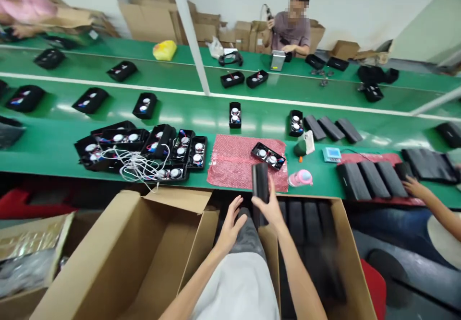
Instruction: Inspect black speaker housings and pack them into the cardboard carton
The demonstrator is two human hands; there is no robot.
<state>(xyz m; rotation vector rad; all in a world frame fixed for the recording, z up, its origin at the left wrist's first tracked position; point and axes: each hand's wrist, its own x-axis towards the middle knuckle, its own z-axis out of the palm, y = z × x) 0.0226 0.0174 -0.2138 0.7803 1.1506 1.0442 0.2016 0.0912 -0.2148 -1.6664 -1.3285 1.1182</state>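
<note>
My right hand grips a black speaker housing, held upright just above the bench's front edge. My left hand is to its left, fingers apart, holding nothing. Behind the held piece, an open speaker box with two round silver drivers lies tilted on a pink bubble-wrap sheet. By my right forearm stands a cardboard box with several black housings in rows. A cardboard box with a bare visible bottom stands to my left.
Left of the sheet, open speaker boxes and tangled white cables crowd the green bench. A pink-capped bottle stands right of the sheet. At right, a co-worker's hand touches black housings. Another person sits across the line.
</note>
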